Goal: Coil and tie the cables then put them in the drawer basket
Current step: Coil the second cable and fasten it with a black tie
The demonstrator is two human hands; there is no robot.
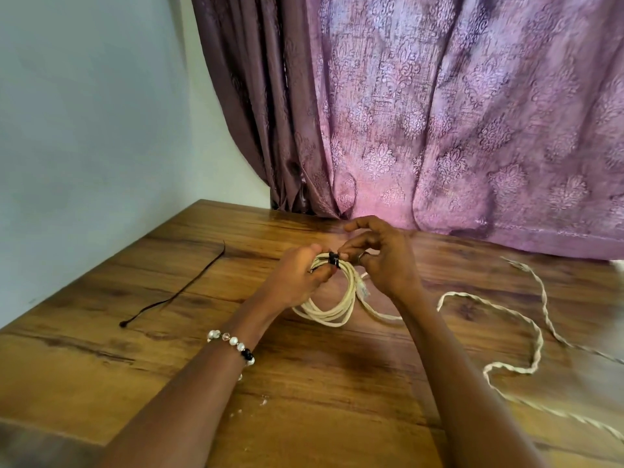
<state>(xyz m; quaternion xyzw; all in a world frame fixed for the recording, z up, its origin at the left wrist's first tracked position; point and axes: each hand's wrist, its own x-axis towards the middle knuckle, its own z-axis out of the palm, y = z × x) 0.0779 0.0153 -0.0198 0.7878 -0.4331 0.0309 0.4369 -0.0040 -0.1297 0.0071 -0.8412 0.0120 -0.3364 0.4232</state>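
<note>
Stretching away from the viewer, a brown wood-grain tabletop [101,383] fills the lower half of the view, with a few pale crumbs near its front edge. On the left wrist sits a bracelet of white and black beads [233,344]. A loose, twisted cream cable [537,336] snakes over the right side of the table and runs out of view at the right edge. Near the middle, a cream-white cable wound into a coil [332,310] rests on the wood. The left hand [297,278] curls around the coil's top, while the right hand [381,261] pinches a short black tie [333,259] wrapped over the strands; how it is fastened is hidden by the fingers. A second thin black tie strip [175,295] lies apart to the left. Beyond the table hang a patterned mauve curtain [439,113] and a plain pale wall [84,113].
</note>
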